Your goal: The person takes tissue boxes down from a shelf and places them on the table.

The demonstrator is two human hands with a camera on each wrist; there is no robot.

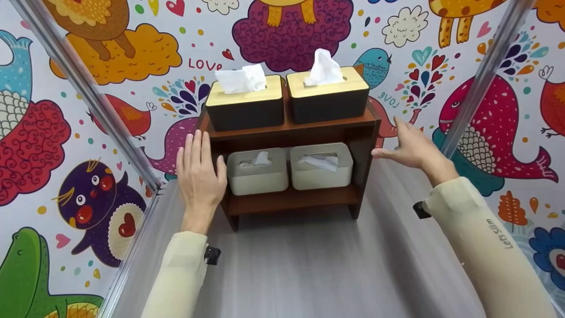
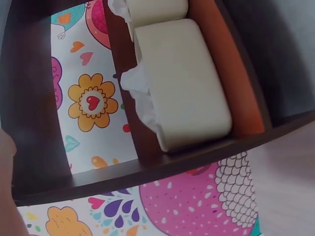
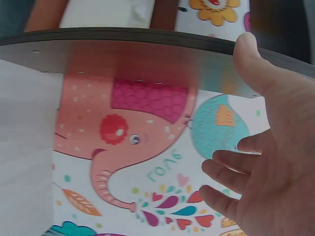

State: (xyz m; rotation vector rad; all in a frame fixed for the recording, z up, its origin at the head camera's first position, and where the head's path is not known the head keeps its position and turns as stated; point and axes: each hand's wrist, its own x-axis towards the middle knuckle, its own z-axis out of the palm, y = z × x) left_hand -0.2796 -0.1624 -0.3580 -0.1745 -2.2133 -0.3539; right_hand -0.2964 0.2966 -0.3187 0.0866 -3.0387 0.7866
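Note:
In the head view a dark brown two-tier shelf (image 1: 291,201) holds two black boxes with wooden lids, the left (image 1: 247,114) and the right (image 1: 329,104), on top. Two pale tissue boxes, left (image 1: 259,179) and right (image 1: 321,173), stand on its lower board. The left hand (image 1: 201,172) is at the shelf's left side, fingers straight and pointing up. Beside the right side is the right hand (image 1: 415,145), thumb spread from extended fingers. Its thumb is by the side panel's edge in the right wrist view; contact I cannot tell. Neither hand holds anything.
White tissues (image 1: 242,79) stick out of the boxes. Walls with cartoon animals (image 1: 481,115) stand behind and at both sides, with metal posts (image 1: 479,84) at the corners. The shelf stands on a grey wood-grain surface (image 1: 300,260).

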